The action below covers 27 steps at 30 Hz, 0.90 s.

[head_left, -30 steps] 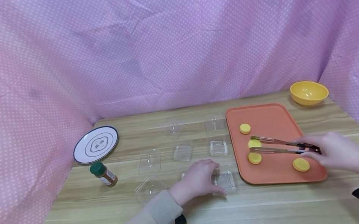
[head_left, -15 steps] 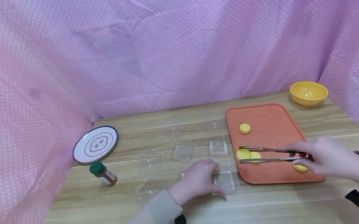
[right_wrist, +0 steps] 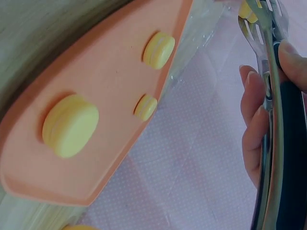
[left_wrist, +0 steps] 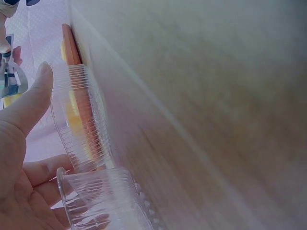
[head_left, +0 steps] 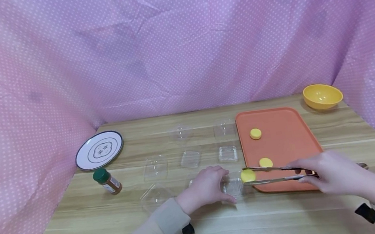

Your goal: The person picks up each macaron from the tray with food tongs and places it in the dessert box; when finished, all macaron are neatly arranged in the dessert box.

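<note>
My right hand [head_left: 307, 174] grips metal tongs [head_left: 274, 174] near the front edge of the orange tray [head_left: 281, 119]. The tong tips pinch a yellow disc [head_left: 247, 175] just past the tray's left rim, beside a clear plastic container [head_left: 234, 187]. My left hand [head_left: 219, 186] holds that container, thumb on its ribbed lid [left_wrist: 79, 120] and fingers round the lower cup [left_wrist: 96, 196]. Two more yellow discs [head_left: 256, 133] [head_left: 266, 162] lie on the tray. The right wrist view shows three discs [right_wrist: 70, 125] on the tray and the tongs [right_wrist: 268, 96] in my fingers.
Several other clear containers [head_left: 190, 159] are spread over the middle of the wooden table. A white plate [head_left: 99, 150] and a green-capped spice jar [head_left: 107, 181] stand at the left. A yellow bowl [head_left: 322, 96] sits at the back right. Pink dotted cloth walls surround the table.
My right hand has carried a yellow disc in the tongs leftward and nearer, off the tray towards the container under my left hand. My left hand has stayed put.
</note>
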Motion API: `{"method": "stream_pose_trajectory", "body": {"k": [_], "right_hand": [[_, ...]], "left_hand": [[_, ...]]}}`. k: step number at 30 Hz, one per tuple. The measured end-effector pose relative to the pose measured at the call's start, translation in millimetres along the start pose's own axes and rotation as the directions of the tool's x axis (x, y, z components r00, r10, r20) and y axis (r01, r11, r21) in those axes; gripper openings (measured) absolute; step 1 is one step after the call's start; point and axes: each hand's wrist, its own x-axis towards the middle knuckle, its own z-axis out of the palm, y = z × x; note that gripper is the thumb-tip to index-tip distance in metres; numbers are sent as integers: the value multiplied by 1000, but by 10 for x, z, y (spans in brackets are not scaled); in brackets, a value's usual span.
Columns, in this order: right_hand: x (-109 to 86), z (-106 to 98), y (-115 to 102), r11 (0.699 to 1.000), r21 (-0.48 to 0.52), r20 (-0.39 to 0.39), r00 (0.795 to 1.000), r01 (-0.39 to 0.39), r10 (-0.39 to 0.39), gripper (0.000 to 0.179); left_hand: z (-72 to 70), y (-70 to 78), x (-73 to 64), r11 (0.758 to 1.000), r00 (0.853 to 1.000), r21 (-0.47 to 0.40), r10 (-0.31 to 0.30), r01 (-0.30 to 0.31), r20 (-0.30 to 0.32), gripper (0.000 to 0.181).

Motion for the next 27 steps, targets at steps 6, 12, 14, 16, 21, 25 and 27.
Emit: {"method": "stream_pose_trajectory", "body": {"k": [6,12,14,16,21,25,27], "right_hand": [[54,56,-31,999,34,20,999,25,-26,51],[92,113,-53,998,51,34,999,34,-35,47],[105,129,-59,998,60,40,999,34,-37,47],[122,142,-68,997,68,50,998,30,-34,45],[164,156,-97,998,67,80,997,7,-13,44],[196,148,-119,998,67,103,995,-10,3,41],[209,141,-125,998,67,115,993,-17,9,40]], "left_hand": [[-6,0,-2,1000,1000,-3,-9,9,10,82],[-12,8,-6,1000,1000,-19,-20,21,22,82],[-17,12,-8,1000,1000,-18,-20,20,23,82],[-22,16,-9,1000,1000,-20,-18,19,21,82],[-29,18,-7,1000,1000,-20,-13,13,17,81],[-28,15,-3,1000,1000,-11,-12,13,18,80],[-26,13,-2,1000,1000,-8,-13,14,18,81]]}}
